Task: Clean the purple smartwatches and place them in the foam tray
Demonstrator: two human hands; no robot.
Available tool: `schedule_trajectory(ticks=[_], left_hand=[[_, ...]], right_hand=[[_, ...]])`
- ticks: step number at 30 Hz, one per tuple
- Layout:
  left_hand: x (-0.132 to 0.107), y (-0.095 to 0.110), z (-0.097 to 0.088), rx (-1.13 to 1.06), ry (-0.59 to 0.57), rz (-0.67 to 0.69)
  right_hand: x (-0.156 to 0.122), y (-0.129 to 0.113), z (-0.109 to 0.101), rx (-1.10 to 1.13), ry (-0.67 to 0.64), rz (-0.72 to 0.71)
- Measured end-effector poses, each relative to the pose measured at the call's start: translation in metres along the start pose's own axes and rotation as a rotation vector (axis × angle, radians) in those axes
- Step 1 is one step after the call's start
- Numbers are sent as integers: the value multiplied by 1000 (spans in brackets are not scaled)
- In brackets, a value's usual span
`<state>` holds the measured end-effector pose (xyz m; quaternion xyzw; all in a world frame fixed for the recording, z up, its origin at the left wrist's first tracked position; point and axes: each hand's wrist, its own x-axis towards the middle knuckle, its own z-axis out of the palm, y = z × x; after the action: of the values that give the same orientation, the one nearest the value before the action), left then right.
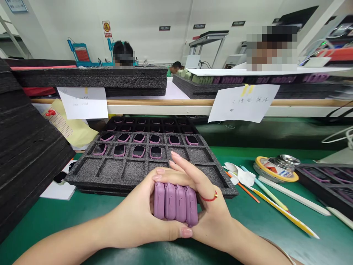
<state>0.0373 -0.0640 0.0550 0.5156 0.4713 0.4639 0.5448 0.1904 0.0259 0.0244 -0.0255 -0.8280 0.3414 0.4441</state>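
Observation:
Between my two hands is a row of several purple smartwatch cases (175, 202), standing on edge side by side. My left hand (138, 209) wraps around the row, its thumb along the near lower edge and its fingers over the far side. From the right, my right hand (212, 206) closes on the row's end, with fingers stretched over the far side. Just beyond lies a black foam tray (110, 169) with square pockets. Purple-rimmed watches (138, 151) sit face up in its farther pockets; several nearer pockets show bare foam.
Stacked black foam sheets (30, 165) rise at the left. Right of the tray lie pens (284, 213), a white stick (295, 195) and a yellow tape roll (275, 169). Another watch tray (328, 180) is at the right edge. A shelf (165, 106) crosses behind; people sit beyond.

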Motion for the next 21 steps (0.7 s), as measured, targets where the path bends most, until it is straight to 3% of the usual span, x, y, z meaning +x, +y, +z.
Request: schedule_trajectory(ticks=[7,15,21], left_hand=[[10,-7,4,-121,47,97],[7,-6,8,-99,105,-11],[5,-4,11,-88,127,-25]], right_hand=[[-1,-2,5,-257,-21,-145],[0,5,3,-33,-27,8],[0,5,4,19,-16,23]])
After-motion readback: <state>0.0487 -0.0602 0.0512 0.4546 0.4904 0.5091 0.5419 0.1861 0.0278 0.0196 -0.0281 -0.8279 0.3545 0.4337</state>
